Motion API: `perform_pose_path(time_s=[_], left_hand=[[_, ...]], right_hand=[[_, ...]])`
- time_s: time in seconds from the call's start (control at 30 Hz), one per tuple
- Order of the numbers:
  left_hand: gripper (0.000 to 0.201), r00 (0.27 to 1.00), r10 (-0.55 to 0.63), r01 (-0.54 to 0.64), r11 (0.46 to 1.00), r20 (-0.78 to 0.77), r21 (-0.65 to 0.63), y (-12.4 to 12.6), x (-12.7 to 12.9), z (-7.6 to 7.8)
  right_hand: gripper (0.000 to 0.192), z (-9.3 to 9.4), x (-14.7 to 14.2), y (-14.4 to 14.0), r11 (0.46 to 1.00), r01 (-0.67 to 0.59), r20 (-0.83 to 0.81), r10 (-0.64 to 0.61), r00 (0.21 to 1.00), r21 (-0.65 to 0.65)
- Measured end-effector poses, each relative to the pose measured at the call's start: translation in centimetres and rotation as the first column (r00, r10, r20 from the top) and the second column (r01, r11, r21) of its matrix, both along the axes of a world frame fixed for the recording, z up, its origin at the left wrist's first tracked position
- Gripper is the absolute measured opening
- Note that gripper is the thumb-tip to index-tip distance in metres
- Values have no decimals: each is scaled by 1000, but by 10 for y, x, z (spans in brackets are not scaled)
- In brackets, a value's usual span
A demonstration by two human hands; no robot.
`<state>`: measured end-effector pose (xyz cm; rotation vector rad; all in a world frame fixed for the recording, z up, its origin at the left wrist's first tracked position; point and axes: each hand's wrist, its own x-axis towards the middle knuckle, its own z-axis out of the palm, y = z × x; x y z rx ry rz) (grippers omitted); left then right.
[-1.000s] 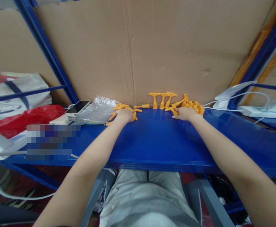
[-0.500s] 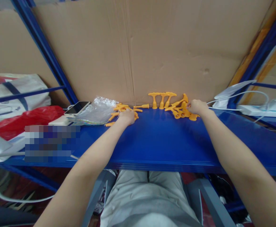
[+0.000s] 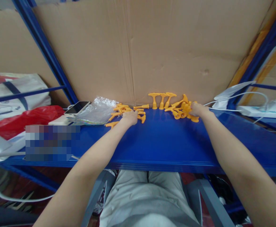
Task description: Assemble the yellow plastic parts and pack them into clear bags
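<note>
Both hands touch orange parts against cardboard.

Setting: a storeroom or small workshop doing bench duty. A blue metal shelf board is serving as the work surface, framed by slanted blue steel uprights of industrial racking. Flattened corrugated cardboard is lining the far side of the bay. Many identical small orange plastic parts are lying in loose heaps along the far edge. Left: a clear plastic bag, a phone, a red bag. Right: a white power strip with cables.
</note>
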<state>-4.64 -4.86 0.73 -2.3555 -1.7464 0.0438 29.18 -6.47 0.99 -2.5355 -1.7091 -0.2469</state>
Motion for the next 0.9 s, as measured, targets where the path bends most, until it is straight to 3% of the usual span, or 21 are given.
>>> perform_pose_path(time_s=[0.17,0.27,0.47,0.57,0.73,0.9], left_hand=[[44,999,-17,19,999,-37,44,2,-1,2],[40,994,-87,94,990,-66,104,1,0,1],[45,963,-268,269,959,-20,87,6,1,-8],[41,953,-302,301,953,3,42,11,2,-12],[37,941,-334,328,941,63,84,14,1,-15],[26,888,-289,201,944,357,262,21,3,-15]], right_hand=[[46,-4,3,0,997,-20,35,23,999,-71],[49,-1,0,-2,998,-4,50,6,999,-59],[46,13,-19,-10,982,-13,61,1,998,190],[46,18,-35,-14,961,-85,65,70,995,264],[39,18,-61,-18,930,-280,112,260,959,238],[30,10,-79,-16,869,-481,131,467,875,117]])
